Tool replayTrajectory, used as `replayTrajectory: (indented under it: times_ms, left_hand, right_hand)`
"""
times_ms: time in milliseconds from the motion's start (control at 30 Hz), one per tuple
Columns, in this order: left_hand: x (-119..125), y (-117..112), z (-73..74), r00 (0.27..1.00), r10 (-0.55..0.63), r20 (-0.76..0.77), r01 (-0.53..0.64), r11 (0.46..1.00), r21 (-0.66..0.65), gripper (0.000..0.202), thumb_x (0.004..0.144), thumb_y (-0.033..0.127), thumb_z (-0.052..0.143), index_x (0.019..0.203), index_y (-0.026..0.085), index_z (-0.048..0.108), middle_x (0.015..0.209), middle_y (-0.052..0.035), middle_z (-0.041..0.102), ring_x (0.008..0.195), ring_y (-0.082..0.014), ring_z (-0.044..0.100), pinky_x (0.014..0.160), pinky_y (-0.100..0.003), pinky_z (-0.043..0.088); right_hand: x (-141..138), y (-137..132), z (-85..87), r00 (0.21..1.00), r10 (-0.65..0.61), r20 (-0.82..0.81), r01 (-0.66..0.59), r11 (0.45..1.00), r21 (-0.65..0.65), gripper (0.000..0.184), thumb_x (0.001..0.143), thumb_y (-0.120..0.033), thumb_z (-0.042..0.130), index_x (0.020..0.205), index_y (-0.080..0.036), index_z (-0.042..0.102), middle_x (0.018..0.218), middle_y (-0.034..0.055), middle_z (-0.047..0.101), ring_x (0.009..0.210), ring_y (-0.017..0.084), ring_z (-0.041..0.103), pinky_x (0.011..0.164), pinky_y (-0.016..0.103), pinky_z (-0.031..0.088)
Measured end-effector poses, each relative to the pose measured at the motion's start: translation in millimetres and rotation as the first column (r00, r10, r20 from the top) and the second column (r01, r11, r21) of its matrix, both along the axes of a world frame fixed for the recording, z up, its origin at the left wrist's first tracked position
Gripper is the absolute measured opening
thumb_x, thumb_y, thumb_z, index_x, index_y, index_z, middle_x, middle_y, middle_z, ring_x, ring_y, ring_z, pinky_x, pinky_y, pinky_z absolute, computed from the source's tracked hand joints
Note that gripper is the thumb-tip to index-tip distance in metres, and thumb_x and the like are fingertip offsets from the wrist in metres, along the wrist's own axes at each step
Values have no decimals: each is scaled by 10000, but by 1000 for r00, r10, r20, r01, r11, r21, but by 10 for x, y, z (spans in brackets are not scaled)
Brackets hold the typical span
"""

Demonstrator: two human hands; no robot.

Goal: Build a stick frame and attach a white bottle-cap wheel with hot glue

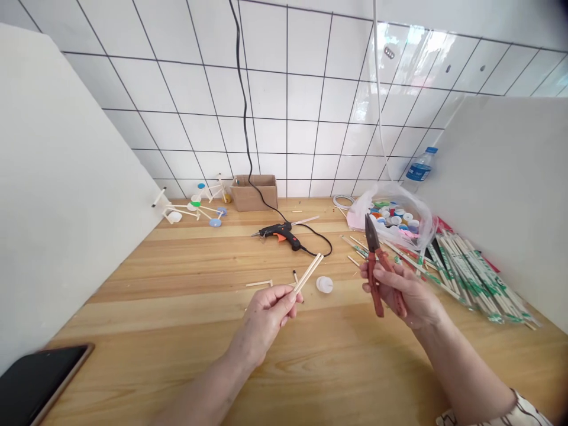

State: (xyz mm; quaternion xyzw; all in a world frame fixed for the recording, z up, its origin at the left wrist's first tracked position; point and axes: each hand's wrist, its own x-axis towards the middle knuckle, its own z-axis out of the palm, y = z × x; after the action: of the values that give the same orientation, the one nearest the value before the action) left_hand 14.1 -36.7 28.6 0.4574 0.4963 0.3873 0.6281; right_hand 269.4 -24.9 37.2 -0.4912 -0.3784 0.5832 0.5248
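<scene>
Pinching two pale wooden sticks (pixel 309 273) between thumb and fingers, the left hand (pixel 270 316) is above the middle of the table (pixel 173 319), the sticks slanting up and away to the right. To their right, the right hand (pixel 410 293) has its fingers wrapped around the red handles of a pair of cutters (pixel 373 266), whose dark blades point to the far side; the handles stand apart.

Just beyond the left hand lie short stick pieces (pixel 258 284), with a white cap (pixel 325 285) to the right of the sticks. Farther off, a black glue gun (pixel 288 235) lies on its side, its cord (pixel 244 112) running up past a cardboard box (pixel 257 196).

The table is light wood with a visible grain, strewn with small scraps toward the far right. Small stick-and-cap models (pixel 215 222) stand at the far left; a plastic bag of bottle caps (pixel 396 220) and wrapped chopsticks (pixel 473 275) lie on the right. A phone (pixel 38 378) rests at the near left. White tiles (pixel 306 94) with dark lines cover the far wall, and pale panels (pixel 66 171) enclose both sides.
</scene>
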Motion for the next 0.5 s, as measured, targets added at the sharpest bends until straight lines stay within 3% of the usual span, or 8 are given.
replayTrajectory:
  times_ms: [100, 200, 367, 500]
  left_hand:
    - [-24, 18, -6, 1000, 19, 15, -19, 1000, 9, 263, 701, 383, 596, 722, 125, 642, 535, 25, 479, 470, -65, 320, 476, -212, 201]
    - [-58, 43, 5, 998, 56, 29, -56, 998, 20, 235, 713, 356, 599, 722, 125, 643, 541, 30, 479, 468, -57, 322, 481, -209, 203]
    - [-122, 88, 41, 992, 112, 63, -114, 993, 37, 221, 713, 341, 612, 721, 123, 645, 549, 31, 479, 474, -54, 336, 482, -207, 219]
    - [-167, 114, 64, 984, 153, 87, -159, 985, 64, 211, 710, 329, 616, 701, 120, 645, 537, 30, 484, 463, -50, 335, 464, -206, 205]
  right_hand:
    - [-127, -47, -48, 980, 109, -167, -124, 989, -82, 306, 635, -222, 727, 926, -183, 641, 965, 88, 642, 895, 206, 596, 680, 308, 504]
    - [-262, -127, -32, 946, 257, -200, -277, 958, -81, 167, 646, -199, 700, 805, -171, 657, 1024, 98, 619, 967, 225, 575, 732, 325, 495]
    - [-385, -277, 35, 904, 419, -81, -423, 905, -49, 228, 654, -234, 689, 874, -172, 686, 1125, 106, 578, 1068, 247, 524, 863, 349, 442]
    - [-397, -351, 27, 886, 463, 13, -461, 884, -85, 296, 668, -272, 680, 952, -187, 690, 1232, 98, 532, 1089, 258, 503, 897, 355, 413]
